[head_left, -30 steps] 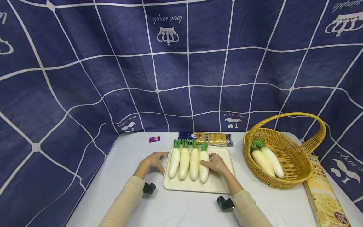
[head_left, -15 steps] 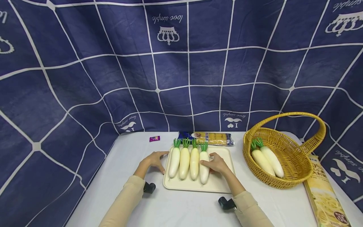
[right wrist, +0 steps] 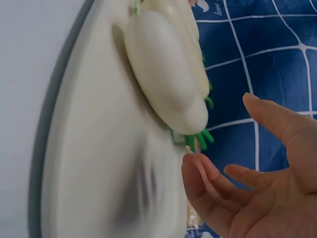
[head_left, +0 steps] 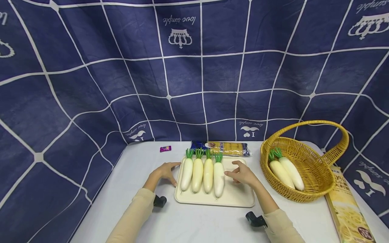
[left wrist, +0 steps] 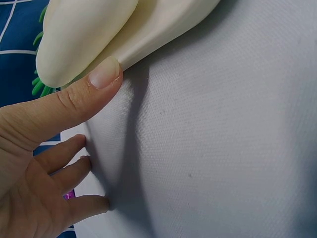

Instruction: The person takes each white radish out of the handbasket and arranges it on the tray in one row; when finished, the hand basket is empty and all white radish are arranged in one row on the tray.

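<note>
Several white radishes with green tops lie side by side on a cream tray (head_left: 235, 199). My left hand (head_left: 164, 172) is at the tray's left edge, its thumb (left wrist: 94, 84) right at the rim and its other fingers spread beside it. Over the right part of the tray is my right hand (head_left: 243, 174), fingers loosely bent with nothing in them. The rightmost radish (head_left: 218, 179) lies just left of that hand, apart from its fingertips. In the right wrist view, the same radish (right wrist: 163, 69) shows beyond the loose fingers.
A wicker basket (head_left: 319, 194) with two radishes stands to the right, its handle arching high. Partly under it lies a long noodle box (head_left: 349, 212). Behind the tray are a yellow-and-blue pasta packet (head_left: 231, 148) and a small purple packet (head_left: 165, 149). A blue checked cloth hangs behind.
My right hand has let go of the rightmost radish and moved right, away from it. The radish stays on the tray. The left hand has not visibly moved.
</note>
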The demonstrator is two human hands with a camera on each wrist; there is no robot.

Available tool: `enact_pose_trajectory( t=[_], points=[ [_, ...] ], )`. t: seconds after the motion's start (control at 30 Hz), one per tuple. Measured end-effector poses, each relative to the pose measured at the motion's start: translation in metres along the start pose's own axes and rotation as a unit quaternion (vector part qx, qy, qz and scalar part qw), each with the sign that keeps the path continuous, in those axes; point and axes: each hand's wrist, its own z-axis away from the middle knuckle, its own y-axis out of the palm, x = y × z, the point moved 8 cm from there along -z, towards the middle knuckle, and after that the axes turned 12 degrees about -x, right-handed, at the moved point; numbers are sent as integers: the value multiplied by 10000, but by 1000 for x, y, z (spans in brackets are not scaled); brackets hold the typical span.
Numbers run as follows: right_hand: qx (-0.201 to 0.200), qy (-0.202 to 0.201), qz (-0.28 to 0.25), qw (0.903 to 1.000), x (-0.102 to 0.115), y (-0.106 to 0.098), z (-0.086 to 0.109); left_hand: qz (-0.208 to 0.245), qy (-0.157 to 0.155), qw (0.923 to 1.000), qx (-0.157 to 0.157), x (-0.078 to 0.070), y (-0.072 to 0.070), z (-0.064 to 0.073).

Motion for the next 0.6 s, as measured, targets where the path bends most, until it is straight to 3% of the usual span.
enact_pose_trajectory(
  t=[0.27,0.6],
  points=[
    [259,-620,32,9977,13,-31,15,67,204,9998,9,-2,-2,1],
    [-56,-1145,501,9921,25,-87,27,49,127,9999,-34,-1,0,0]
  ],
)
